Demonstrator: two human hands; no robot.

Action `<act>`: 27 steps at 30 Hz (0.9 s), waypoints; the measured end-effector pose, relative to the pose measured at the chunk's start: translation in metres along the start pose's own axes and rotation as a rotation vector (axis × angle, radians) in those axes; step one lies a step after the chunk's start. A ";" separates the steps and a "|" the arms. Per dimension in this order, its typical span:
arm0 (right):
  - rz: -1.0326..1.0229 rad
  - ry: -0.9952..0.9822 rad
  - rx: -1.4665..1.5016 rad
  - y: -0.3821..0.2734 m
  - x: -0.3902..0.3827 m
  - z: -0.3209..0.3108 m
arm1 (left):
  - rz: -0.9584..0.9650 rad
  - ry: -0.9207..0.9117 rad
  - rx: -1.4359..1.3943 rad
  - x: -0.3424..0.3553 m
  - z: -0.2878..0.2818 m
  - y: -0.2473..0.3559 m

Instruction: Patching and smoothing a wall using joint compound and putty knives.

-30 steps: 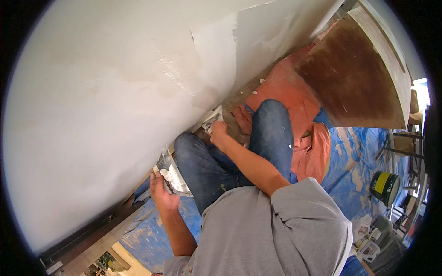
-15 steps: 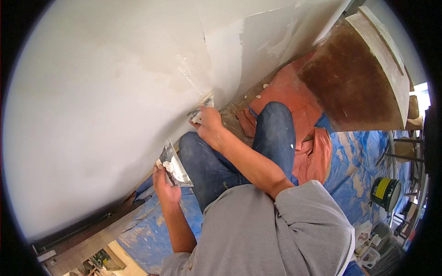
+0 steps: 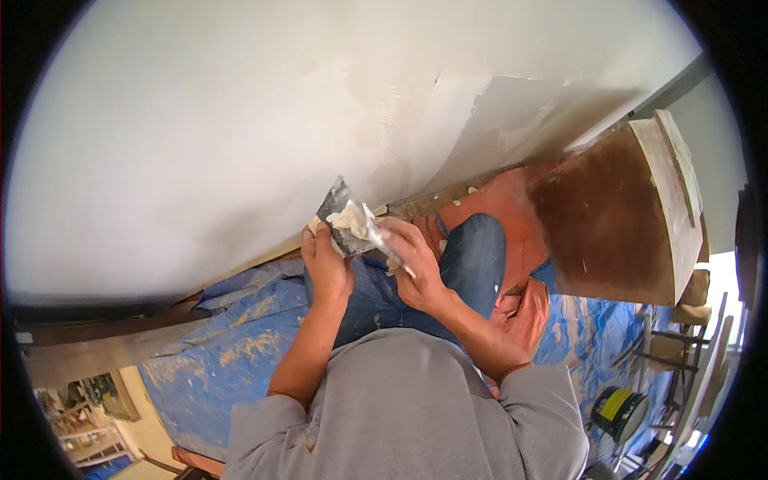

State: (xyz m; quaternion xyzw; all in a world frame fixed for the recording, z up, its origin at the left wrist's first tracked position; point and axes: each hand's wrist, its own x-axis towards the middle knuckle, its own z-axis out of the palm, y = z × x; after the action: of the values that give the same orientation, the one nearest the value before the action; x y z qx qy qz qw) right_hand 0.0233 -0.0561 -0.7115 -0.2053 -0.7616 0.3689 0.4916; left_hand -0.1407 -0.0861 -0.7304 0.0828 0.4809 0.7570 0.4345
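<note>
My left hand (image 3: 326,260) grips a wide, flat metal putty knife (image 3: 334,210) with a lump of cream-white filler (image 3: 350,219) on its blade. Closed around a second putty knife (image 3: 376,228), my right hand (image 3: 416,264) brings that blade against the filler; motion blurs it. Both tools meet in front of my knees, a short way off the white wall (image 3: 200,160). Smoothed patches and a rough seam of filler (image 3: 388,128) show on the wall ahead. My fingers hide most of the right tool's handle.
Blue plastic sheeting (image 3: 232,360) spotted with dried filler covers the floor, with red-orange sheeting (image 3: 512,196) ahead to the right. A brown curved panel (image 3: 608,220) stands at the right. Farther back is a black bucket with a yellow label (image 3: 620,414).
My right hand has left the wall and come back to the left putty knife. My left hand has risen and moved right. The view has turned, shifting the wall patches rightward.
</note>
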 end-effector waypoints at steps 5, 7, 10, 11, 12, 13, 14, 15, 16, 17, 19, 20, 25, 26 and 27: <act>-0.050 -0.275 -0.491 0.021 0.007 -0.046 | -0.017 -0.107 -0.096 -0.003 0.010 0.021; -0.019 -0.344 -0.711 0.028 0.014 -0.072 | -0.120 -0.185 -0.039 -0.006 0.012 0.037; -0.054 -0.320 -0.633 0.018 0.030 -0.097 | -0.134 -0.266 0.117 0.008 -0.001 0.048; -0.051 -0.327 -0.634 0.007 0.040 -0.098 | -0.178 -0.325 0.132 0.013 0.000 0.050; -0.194 -0.434 -0.669 -0.007 0.050 -0.099 | -0.217 -0.363 0.147 0.015 0.002 0.052; -0.341 -0.540 -0.698 -0.022 0.059 -0.099 | -0.220 -0.357 0.146 0.014 0.000 0.054; -0.357 -0.613 -0.708 -0.033 0.064 -0.093 | -0.275 -0.398 0.213 0.017 -0.002 0.057; -0.353 -0.612 -0.710 -0.035 0.064 -0.087 | -0.328 -0.439 0.282 0.017 -0.003 0.058; -0.389 -0.636 -0.705 -0.036 0.064 -0.081 | -0.332 -0.441 0.283 0.016 -0.002 0.059; -0.429 -0.662 -0.700 -0.036 0.063 -0.081 | -0.300 -0.438 0.258 0.014 -0.001 0.059; -0.451 -0.667 -0.707 -0.036 0.061 -0.088 | -0.270 -0.435 0.232 0.013 -0.001 0.054; -0.408 -0.718 -0.733 -0.040 0.062 -0.093 | -0.246 -0.425 0.248 0.015 -0.004 0.051; -0.351 -0.695 -0.731 -0.053 0.069 -0.083 | -0.177 -0.403 0.306 0.013 -0.006 0.050; -0.354 -0.694 -0.733 -0.053 0.069 -0.075 | -0.158 -0.401 0.320 0.012 -0.004 0.050; -0.358 -0.693 -0.735 -0.053 0.068 -0.071 | -0.139 -0.400 0.334 0.012 -0.003 0.049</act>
State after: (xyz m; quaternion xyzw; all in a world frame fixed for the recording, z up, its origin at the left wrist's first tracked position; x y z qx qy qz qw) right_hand 0.0605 -0.0183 -0.6132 -0.0969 -0.9814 0.0346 0.1621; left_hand -0.1775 -0.0868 -0.6963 0.2679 0.5085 0.6039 0.5522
